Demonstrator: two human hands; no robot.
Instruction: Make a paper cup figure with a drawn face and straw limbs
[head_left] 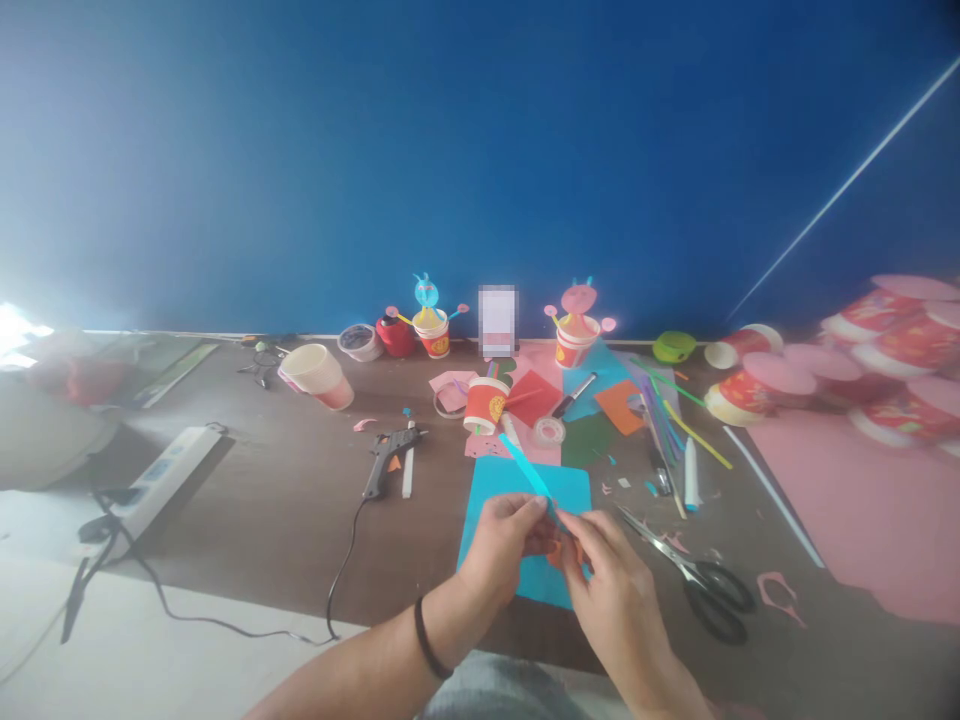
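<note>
Over a blue paper sheet at the table's front, both hands meet at a narrow blue paper strip. My left hand pinches the strip near its lower end, thumb on top. My right hand has thumb and fingertips closed at that same end. The strip's far end sticks out freely, up and to the left. A bit of orange shows between the hands; whether it is held or lies beneath them I cannot tell. Large scissors with black handles lie right of my right hand.
A glue gun with a trailing cord lies left. Behind the sheet, a red paper cup lies tipped beside a tape roll. Two cup figures stand near the blue wall. A power strip lies left; several decorated cups lie right.
</note>
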